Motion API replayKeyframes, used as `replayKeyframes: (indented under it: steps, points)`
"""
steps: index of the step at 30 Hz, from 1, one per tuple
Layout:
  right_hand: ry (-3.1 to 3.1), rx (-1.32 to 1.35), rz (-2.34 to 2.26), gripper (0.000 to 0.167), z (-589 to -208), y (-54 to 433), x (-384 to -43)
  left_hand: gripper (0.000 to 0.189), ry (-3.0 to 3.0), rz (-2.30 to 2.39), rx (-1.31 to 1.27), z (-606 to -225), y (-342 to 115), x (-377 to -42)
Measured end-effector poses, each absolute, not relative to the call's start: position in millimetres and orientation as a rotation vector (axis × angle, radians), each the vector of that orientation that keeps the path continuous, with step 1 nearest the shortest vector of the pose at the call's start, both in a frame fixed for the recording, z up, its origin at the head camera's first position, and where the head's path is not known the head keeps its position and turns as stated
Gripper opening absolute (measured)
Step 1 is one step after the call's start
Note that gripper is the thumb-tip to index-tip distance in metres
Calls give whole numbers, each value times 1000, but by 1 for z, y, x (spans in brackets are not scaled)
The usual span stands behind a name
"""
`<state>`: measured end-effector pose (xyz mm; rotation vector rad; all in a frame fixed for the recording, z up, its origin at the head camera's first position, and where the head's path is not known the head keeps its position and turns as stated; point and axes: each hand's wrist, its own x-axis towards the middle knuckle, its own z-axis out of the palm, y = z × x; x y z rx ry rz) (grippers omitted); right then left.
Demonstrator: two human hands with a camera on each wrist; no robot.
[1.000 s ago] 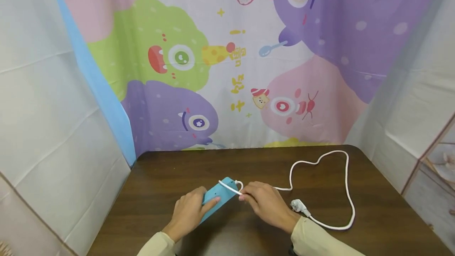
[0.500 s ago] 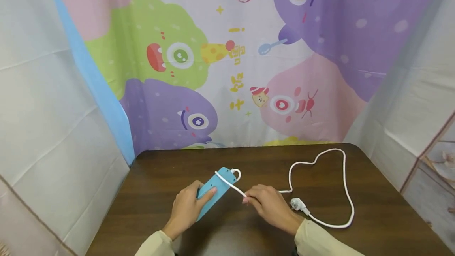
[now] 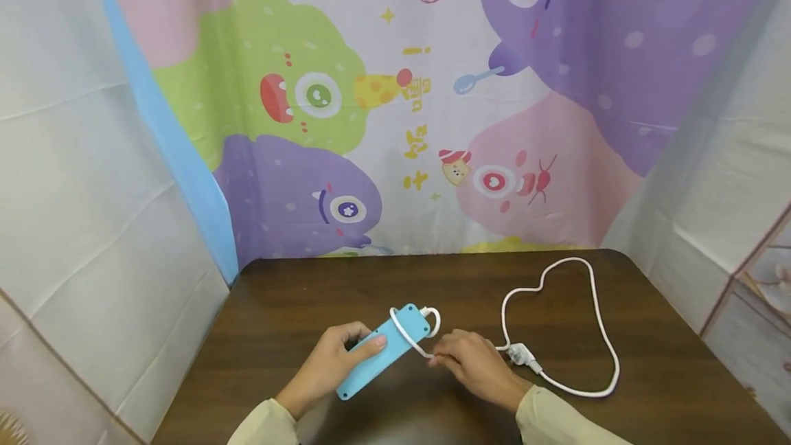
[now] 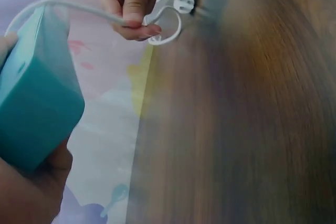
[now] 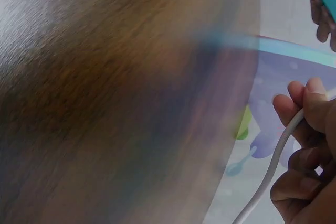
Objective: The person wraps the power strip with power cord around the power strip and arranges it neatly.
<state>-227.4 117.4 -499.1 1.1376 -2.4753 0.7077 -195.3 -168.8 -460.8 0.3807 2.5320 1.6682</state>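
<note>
My left hand [image 3: 336, 361] grips a light blue power strip [image 3: 386, 356], thumb across its flat face; the strip slants up to the right. A white cord [image 3: 406, 330] leaves the strip's far end, makes a small loop there and crosses over the strip's face. My right hand [image 3: 472, 366] pinches this cord between thumb and fingers, just right of the strip. In the right wrist view the cord [image 5: 273, 166] runs down out of the pinch. Past the right hand, the rest of the cord lies in a wide loop, ending in a white plug [image 3: 522, 356].
Both hands are above a dark brown wooden table [image 3: 296, 307]. A curtain with cartoon monsters [image 3: 420, 225] hangs behind its far edge. Pale cloth panels stand at the left [image 3: 93, 191] and right [image 3: 698, 211].
The strip dips, then shifts slightly right and turns its face more toward the head camera. The right hand keeps its pinch and moves slightly right and down. The lying cord loop narrows toward the plug.
</note>
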Motion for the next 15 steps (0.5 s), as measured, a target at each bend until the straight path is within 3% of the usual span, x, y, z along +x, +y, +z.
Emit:
replayKeyframes:
  steps: [7,15]
  points:
    - [-2400,1236,527,17,-505,120,-233,20,2341,1496,650,-461,-173,-195]
    - [-2267,1385,392,8,-505,121,-239,17,2281,1244,1099,-460,-160,-196]
